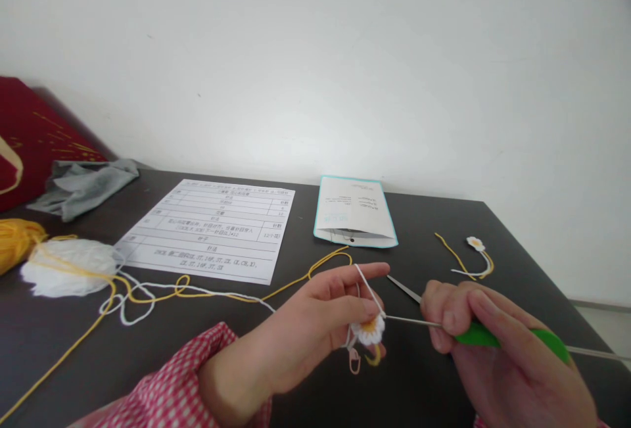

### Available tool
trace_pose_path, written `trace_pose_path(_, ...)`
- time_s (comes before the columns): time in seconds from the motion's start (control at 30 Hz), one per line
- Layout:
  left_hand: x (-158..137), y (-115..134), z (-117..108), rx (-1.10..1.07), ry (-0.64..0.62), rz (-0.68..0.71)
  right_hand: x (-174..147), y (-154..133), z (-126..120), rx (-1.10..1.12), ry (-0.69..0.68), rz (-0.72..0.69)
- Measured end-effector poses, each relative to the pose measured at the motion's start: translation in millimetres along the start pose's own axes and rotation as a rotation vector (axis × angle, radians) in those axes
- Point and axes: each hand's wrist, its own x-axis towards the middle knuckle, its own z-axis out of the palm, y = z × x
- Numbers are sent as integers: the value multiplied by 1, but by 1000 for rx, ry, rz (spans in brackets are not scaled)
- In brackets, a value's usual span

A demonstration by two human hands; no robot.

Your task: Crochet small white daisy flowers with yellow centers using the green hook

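A small crocheted flower with white yarn petals [374, 334] around a yellow centre is held up, a yellow yarn tail [375, 357] dangling beneath. A green-handled metal crochet hook [477, 334], nearly level, points at its upper edge.

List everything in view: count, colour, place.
table: 1, dark, lower picture
wall: 1, white, behind
red object: 1, red, far left
crumpled wrapping: 1, grey, left rear
yellow yarn ball: 1, yellow, left
white yarn ball: 1, white, left
yarn strands: several, yellow and white, left to centre
printed sheet: 1, white, centre-left
packet: 1, white, blue edge, centre rear
small flower: 1, white/yellow, right
yarn piece: 1, yellow, beside it
pointed metal tool: 1, silver, centre-right, partly hidden
crochet flower: 1, white/yellow, held
stitch marker: 1, pink, below it
crochet hook: 1, green handle, held
checked sleeve: 1, red/white, lower left
left hand: 1, bare, centre
right hand: 1, bare, lower right
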Motion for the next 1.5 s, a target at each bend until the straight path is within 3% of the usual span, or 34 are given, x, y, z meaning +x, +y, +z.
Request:
trace_pose_path(0.8, 1, 2, 2, -10, -5, -8, 0, 0, 0, -61, 7, -47)
trace_pose_path(1.2, 4, 3, 0, 68, 24, 8, -5, -5, 1, -141, -46, -139)
trace_pose_path(1.3, 3, 2, 1, 73, 3, 26, -2, -3, 0, -62, -24, -72)
trace_pose_path(1.5, 3, 1, 1, 35, -39, 45, 7, 1, -2, 165, -10, 215)
